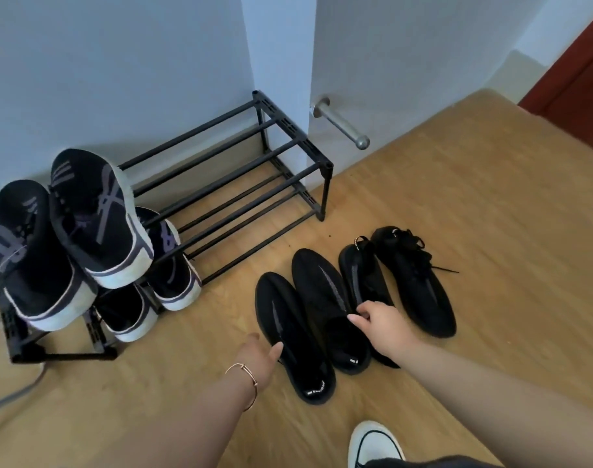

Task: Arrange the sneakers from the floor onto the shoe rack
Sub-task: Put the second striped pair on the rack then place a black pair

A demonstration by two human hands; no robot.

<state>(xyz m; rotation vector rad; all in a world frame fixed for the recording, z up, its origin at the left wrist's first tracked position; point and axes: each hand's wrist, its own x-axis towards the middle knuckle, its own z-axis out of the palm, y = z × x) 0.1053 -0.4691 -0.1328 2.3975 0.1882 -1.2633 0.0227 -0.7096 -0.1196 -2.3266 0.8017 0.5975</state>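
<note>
Several all-black sneakers lie side by side on the wooden floor in front of the black two-tier shoe rack (290,175). My left hand (259,354) touches the heel side of the leftmost black sneaker (290,327), fingers apart, holding nothing. My right hand (377,324) hovers over the second black sneaker (325,298) and the third (364,276), fingers loosely curled at the collar, nothing lifted. A fourth black sneaker (416,282) with loose laces lies at the right. Black-and-white sneakers (92,214) fill the rack's left end, on both tiers.
The rack stands against a pale wall corner. A metal doorstop (342,125) juts from the wall to its right. My white shoe (372,445) is at the bottom edge. A grey cable (14,391) runs along the floor at the left. A red-brown door (578,62) is top right.
</note>
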